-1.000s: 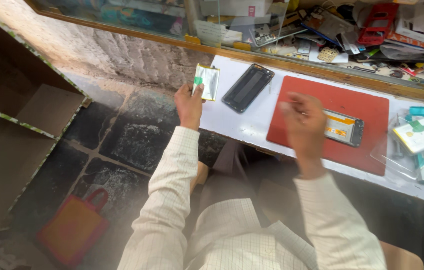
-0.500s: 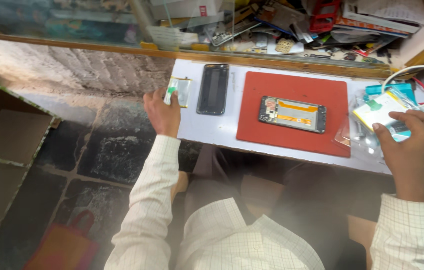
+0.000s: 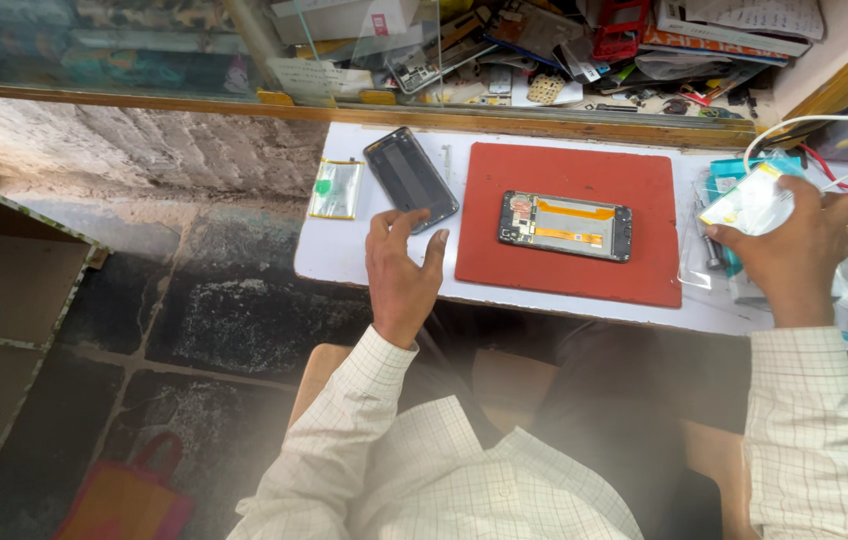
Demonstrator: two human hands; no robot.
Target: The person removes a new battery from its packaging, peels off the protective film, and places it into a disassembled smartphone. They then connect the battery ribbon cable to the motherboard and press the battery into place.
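An opened phone (image 3: 566, 224) with its inner boards showing lies on a red mat (image 3: 569, 190) on the white bench (image 3: 344, 262). My left hand (image 3: 400, 277) hovers open over the bench's near edge, just below a dark phone back cover (image 3: 410, 178). A small silver battery pack (image 3: 335, 189) lies to the left of that cover, apart from my hand. My right hand (image 3: 792, 248) grips a small clear packet with a yellow and white insert (image 3: 750, 201) at the right end of the bench, among several other packets.
A cluttered shelf of tools, boxes and parts (image 3: 544, 50) runs behind a glass pane at the back. White and red cables (image 3: 824, 130) lie at the far right. Below left are a stone floor (image 3: 214, 330), cardboard boxes (image 3: 4, 310) and an orange bag (image 3: 124, 500).
My left hand let go of the battery pack, which now lies on the bench, and moved right below the back cover. My right hand lifted a packet at the right.
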